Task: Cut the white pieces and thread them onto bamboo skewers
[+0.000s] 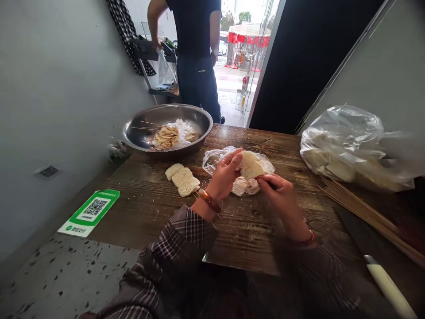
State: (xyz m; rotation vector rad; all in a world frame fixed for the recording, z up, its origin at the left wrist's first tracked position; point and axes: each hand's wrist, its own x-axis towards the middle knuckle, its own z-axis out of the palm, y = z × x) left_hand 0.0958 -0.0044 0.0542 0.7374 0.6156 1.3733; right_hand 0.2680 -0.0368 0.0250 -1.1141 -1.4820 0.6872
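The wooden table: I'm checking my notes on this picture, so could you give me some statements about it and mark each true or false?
1. The left hand and the right hand both touch one pale flat piece. True.
2. The metal bowl is empty. False: the bowl holds pieces on thin sticks and clear plastic.
3. A green-and-white QR card lies at the left end of the table. True.
4. The knife lies beside the bowl. False: its pale handle is at the near right.
5. A bundle of sticks lies toward the right. True.
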